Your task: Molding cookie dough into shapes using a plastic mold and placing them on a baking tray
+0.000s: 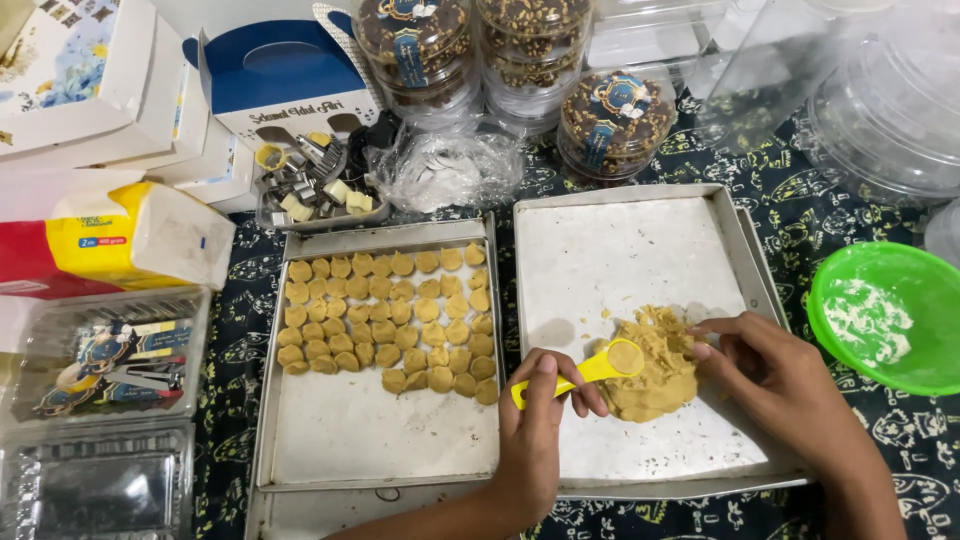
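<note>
- Two baking trays lie side by side on the desk; the right tray [640,250] serves as the landmark for this entry.
- Dough mound [655,375]: tan, lumpy, resting on the right tray's lower middle.
- Yellow measuring spoon [590,368]: bowl packed level with dough, touching the mound's left edge, handle pointing left toward the tray's left rim.
- Left hand [535,430]: fingers closed around the spoon handle, over the right tray's lower left corner.
- Right hand [770,375]: loosely curled, holding nothing, fingertips pressed against the mound's right side.
- Left tray [380,440]: just left of the right tray, carrying rows of small portioned dough pieces [390,320] across its upper half; lower half bare.
- Green bowl [885,315]: just right of the right tray, dusted with white powder.
- Round clear tubs of topped biscuits [610,120]: beyond the right tray's far edge.
- Step judged in hand: scooping and levelling one portion from the mound.
- Next move calls for releasing the portion cleanly from the spoon and placing it just beside the last row without touching neighbours.
</note>
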